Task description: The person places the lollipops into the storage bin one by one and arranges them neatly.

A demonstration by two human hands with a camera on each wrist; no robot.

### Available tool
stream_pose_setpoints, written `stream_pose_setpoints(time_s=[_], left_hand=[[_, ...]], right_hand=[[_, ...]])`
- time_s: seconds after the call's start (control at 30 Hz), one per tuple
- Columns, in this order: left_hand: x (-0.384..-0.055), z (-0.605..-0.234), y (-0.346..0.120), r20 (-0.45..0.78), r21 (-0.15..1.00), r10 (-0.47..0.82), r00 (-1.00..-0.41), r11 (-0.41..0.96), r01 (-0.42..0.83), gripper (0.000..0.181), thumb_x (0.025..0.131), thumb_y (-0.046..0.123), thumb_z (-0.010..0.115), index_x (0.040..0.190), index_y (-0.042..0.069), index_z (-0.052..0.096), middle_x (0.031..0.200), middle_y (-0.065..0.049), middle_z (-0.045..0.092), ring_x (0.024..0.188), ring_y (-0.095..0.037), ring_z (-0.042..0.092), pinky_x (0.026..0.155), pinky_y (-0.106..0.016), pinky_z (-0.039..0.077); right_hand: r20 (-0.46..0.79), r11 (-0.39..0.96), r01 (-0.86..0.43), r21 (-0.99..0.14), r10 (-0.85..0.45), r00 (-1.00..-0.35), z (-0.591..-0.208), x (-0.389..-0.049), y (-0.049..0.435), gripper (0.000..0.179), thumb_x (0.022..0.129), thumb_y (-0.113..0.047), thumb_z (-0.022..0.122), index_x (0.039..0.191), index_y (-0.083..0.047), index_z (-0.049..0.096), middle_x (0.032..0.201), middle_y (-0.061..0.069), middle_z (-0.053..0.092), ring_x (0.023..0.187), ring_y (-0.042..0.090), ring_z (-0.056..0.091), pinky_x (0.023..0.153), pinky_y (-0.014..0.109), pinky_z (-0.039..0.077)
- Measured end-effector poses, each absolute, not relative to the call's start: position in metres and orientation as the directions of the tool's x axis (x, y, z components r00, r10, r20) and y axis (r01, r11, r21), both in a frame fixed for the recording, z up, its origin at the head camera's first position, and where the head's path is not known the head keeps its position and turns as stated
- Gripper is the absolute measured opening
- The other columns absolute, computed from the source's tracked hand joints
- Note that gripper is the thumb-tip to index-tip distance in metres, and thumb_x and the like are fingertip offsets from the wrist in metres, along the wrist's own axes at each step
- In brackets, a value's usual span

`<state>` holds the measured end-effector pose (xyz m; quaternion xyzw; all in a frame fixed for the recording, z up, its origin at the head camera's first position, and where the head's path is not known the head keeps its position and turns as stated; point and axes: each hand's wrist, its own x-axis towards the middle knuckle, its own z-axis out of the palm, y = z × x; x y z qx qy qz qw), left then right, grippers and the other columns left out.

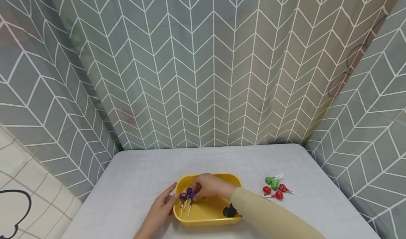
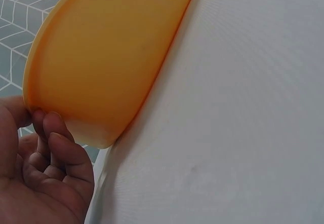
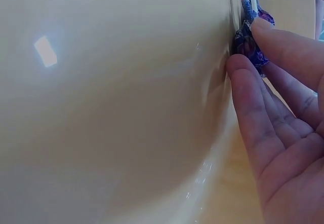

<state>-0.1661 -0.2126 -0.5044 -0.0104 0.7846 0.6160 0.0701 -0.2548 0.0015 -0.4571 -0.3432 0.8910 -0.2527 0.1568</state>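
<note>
A shallow yellow tray [image 1: 207, 222] stands on the white-covered table. At its left end my left hand [image 1: 161, 208] holds the rim; in the left wrist view curled fingers [image 2: 68, 155] meet the tray's wall [image 2: 101, 67]. Three lollipops in purple wrappers lie inside at the left, sticks pointing toward me. My right hand [image 1: 207, 185] reaches into the tray and pinches the rightmost purple lollipop [image 1: 192, 196] by its head. In the right wrist view, thumb and fingertips close around a wrapped purple head [image 3: 249, 46], beside another one.
Right of the tray, green lollipops [image 1: 269, 179] and red lollipops [image 1: 278, 195] lie in a loose group on the table [image 1: 139, 175]. A dark patch [image 1: 229, 212] shows at the tray's right end, partly behind the right sleeve [image 1: 266, 210]. Grey patterned curtains [image 1: 212, 73] enclose the table.
</note>
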Motion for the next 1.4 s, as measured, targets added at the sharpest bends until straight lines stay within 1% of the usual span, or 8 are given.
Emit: stream_pose_setpoints(time_s=[0.27, 0.43, 0.67, 0.8, 1.03, 1.2, 1.4], left_hand=[[-0.167, -0.506, -0.214, -0.125, 0.962, 0.066, -0.990, 0.250, -0.105, 0.062, 0.102, 0.039, 0.056, 0.154, 0.012, 0.036, 0.082, -0.010, 0.058, 0.064, -0.017, 0.052, 0.057, -0.028, 0.050], [-0.168, -0.507, -0.214, -0.120, 0.962, 0.062, -0.991, 0.255, -0.100, 0.061, 0.102, 0.037, 0.055, 0.154, 0.012, 0.036, 0.082, -0.010, 0.058, 0.064, -0.017, 0.052, 0.056, -0.028, 0.050], [-0.167, -0.505, -0.213, -0.121, 0.962, 0.060, -0.991, 0.253, -0.102, 0.061, 0.102, 0.037, 0.056, 0.154, 0.011, 0.036, 0.082, -0.010, 0.059, 0.064, -0.017, 0.052, 0.056, -0.028, 0.049], [-0.167, -0.505, -0.212, -0.121, 0.963, 0.052, -0.991, 0.249, -0.105, 0.062, 0.101, 0.038, 0.056, 0.154, 0.011, 0.036, 0.083, -0.010, 0.059, 0.064, -0.017, 0.052, 0.056, -0.028, 0.049], [-0.168, -0.506, -0.211, -0.123, 0.961, 0.042, -0.992, 0.253, -0.108, 0.064, 0.100, 0.040, 0.057, 0.153, 0.010, 0.037, 0.083, -0.010, 0.060, 0.064, -0.017, 0.053, 0.056, -0.028, 0.050], [-0.168, -0.507, -0.212, -0.131, 0.961, 0.035, -0.991, 0.252, -0.119, 0.065, 0.100, 0.041, 0.058, 0.154, 0.011, 0.037, 0.083, -0.010, 0.060, 0.065, -0.018, 0.053, 0.057, -0.029, 0.050], [-0.169, -0.508, -0.211, -0.141, 0.958, 0.036, -0.989, 0.257, -0.127, 0.064, 0.101, 0.040, 0.057, 0.154, 0.011, 0.036, 0.083, -0.009, 0.059, 0.065, -0.018, 0.053, 0.057, -0.029, 0.050]], right_hand=[[-0.114, 0.623, -0.505, -0.598, -0.689, -0.716, -0.455, -0.256, 0.005, 0.021, 0.077, -0.018, 0.088, 0.091, -0.013, 0.073, 0.077, -0.013, 0.065, 0.070, 0.000, 0.058, 0.065, 0.016, 0.050], [-0.116, 0.622, -0.505, -0.599, -0.691, -0.713, -0.456, -0.256, 0.005, 0.022, 0.076, -0.016, 0.088, 0.091, -0.012, 0.072, 0.077, -0.012, 0.065, 0.070, 0.000, 0.059, 0.065, 0.016, 0.050], [-0.128, 0.634, -0.492, -0.596, -0.680, -0.722, -0.455, -0.259, 0.007, 0.022, 0.076, -0.017, 0.088, 0.091, -0.014, 0.073, 0.078, -0.012, 0.064, 0.071, 0.002, 0.058, 0.066, 0.017, 0.050], [-0.128, 0.633, -0.489, -0.600, -0.679, -0.723, -0.450, -0.260, 0.009, 0.022, 0.077, -0.019, 0.087, 0.092, -0.014, 0.073, 0.079, -0.012, 0.065, 0.073, 0.002, 0.058, 0.068, 0.018, 0.050], [-0.087, 0.619, -0.513, -0.595, -0.684, -0.724, -0.435, -0.259, 0.014, 0.022, 0.079, -0.022, 0.085, 0.096, -0.015, 0.073, 0.085, -0.013, 0.065, 0.079, 0.001, 0.058, 0.075, 0.020, 0.050], [-0.065, 0.578, -0.497, -0.647, -0.692, -0.719, -0.423, -0.257, 0.020, 0.026, 0.082, -0.022, 0.084, 0.103, -0.013, 0.073, 0.092, -0.009, 0.067, 0.083, 0.002, 0.060, 0.078, 0.019, 0.051], [-0.038, 0.501, -0.469, -0.727, -0.712, -0.701, -0.415, -0.256, 0.035, 0.030, 0.084, -0.021, 0.082, 0.110, -0.011, 0.072, 0.102, -0.005, 0.069, 0.095, 0.012, 0.065, 0.080, 0.021, 0.052]])
